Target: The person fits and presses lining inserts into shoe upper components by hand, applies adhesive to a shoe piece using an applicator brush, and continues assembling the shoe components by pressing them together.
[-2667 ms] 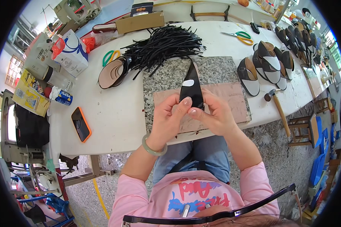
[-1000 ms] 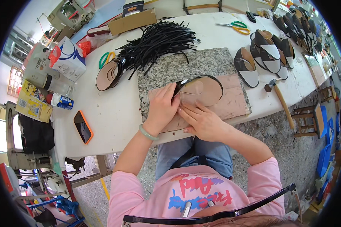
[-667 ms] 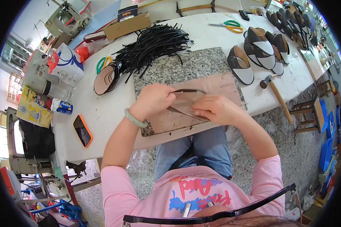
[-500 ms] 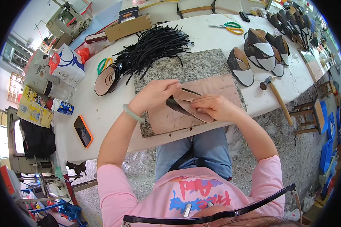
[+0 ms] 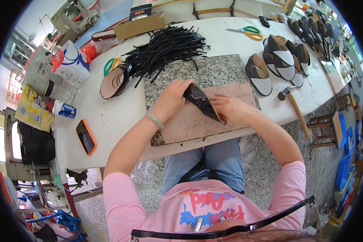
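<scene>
A glossy black shoe upper (image 5: 202, 101) is held slanted over a pinkish sheet (image 5: 185, 128), which lies on a speckled stone slab (image 5: 220, 67). My left hand (image 5: 172, 97), with a pale green bangle on its wrist, grips the upper's far left end. My right hand (image 5: 232, 109) is closed around its near right end, the fingertips partly hidden behind it. The dark outer face is turned up, so the lining is out of sight. Left of the slab, several nested uppers (image 5: 113, 84) with beige linings rest on the table.
Black strips (image 5: 169, 50) are heaped behind the slab. Green-and-orange scissors (image 5: 250, 31) lie at the back. Black-and-grey shoe uppers (image 5: 259, 76) and a hammer (image 5: 295, 107) are on the right. A phone (image 5: 86, 137), a drink can (image 5: 65, 109) and a carton (image 5: 71, 66) are on the left.
The upper has been turned over: its beige lining showed before, its glossy black side shows now. Both hands have shifted their grip along with it.
</scene>
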`<state>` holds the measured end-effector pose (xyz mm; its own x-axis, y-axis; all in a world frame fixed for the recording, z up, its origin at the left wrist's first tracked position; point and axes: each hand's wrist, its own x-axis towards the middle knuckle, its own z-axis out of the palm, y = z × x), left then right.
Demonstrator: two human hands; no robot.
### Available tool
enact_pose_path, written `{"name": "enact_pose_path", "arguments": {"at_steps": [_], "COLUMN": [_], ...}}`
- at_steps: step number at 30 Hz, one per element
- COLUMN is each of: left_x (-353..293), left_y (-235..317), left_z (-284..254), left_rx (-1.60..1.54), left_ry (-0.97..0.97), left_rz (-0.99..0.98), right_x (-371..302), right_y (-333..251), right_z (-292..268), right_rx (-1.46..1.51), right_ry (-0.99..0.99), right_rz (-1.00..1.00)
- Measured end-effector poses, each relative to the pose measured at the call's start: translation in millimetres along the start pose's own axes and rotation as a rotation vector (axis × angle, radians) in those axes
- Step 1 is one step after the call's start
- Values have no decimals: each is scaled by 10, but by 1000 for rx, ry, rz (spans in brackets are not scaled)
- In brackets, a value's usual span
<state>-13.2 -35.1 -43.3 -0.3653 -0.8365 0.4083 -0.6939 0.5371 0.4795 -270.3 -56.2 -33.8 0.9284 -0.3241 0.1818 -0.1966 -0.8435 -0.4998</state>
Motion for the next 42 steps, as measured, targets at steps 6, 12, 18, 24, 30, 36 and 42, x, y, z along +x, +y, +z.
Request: {"name": "enact_pose_path", "arguments": {"at_steps": [6, 12, 18, 24, 30, 36, 42], "left_x": [216, 303, 381, 435, 302, 22, -419], "left_y": [-173, -284, -344, -346, -265, 507, 730], "left_z": [176, 326, 315, 298, 252, -97, -109], "left_rx": [-3, 65, -44, -60, -2, -273, -366], "left_ry": [78, 162, 85, 78, 90, 332, 420], "left_rz": [-57, -54, -141, -166, -192, -56, -8], "right_x": [-199, -149, 31, 216, -23, -64, 54], "right_y": [34, 54, 112, 357, 50, -350, -601], "right_z": [193, 149, 156, 304, 267, 182, -185], "right_rx": [-84, -137, -199, -489, -356, 210, 392], "right_ry": [13, -65, 61, 148, 123, 368, 661], "right_rz": [83, 144, 78, -36, 205, 551, 461]}}
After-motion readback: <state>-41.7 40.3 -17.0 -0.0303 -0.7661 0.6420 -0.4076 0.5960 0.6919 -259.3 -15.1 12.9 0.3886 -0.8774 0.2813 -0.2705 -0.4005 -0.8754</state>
